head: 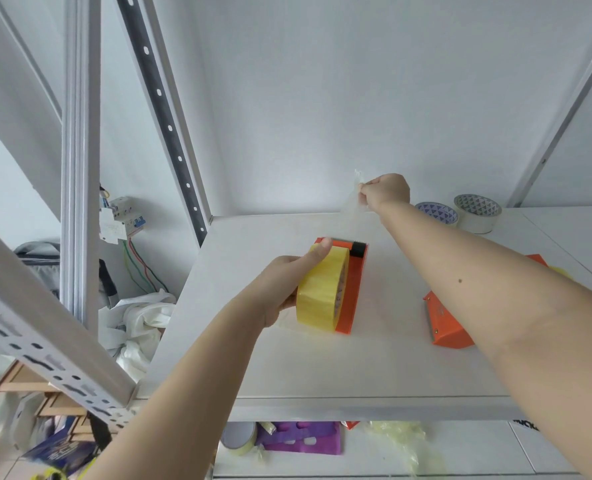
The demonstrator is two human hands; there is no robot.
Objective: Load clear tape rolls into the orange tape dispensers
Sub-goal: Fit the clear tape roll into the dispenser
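A yellowish clear tape roll (318,292) sits in an orange tape dispenser (353,289) on the white shelf (253,341). My left hand (284,285) grips the roll from the left, thumb lying over its top. My right hand (384,192) is raised beyond the dispenser and pinches a strip of clear tape (355,199), which hangs crumpled from the fingers. A second orange dispenser (446,323) lies to the right, partly hidden behind my right forearm.
Two white tape rolls (438,213) (478,211) stand at the back right of the shelf. Metal shelf posts (80,168) rise at the left. Below the shelf lie a tape roll (239,438), a purple object (305,439) and plastic wrap.
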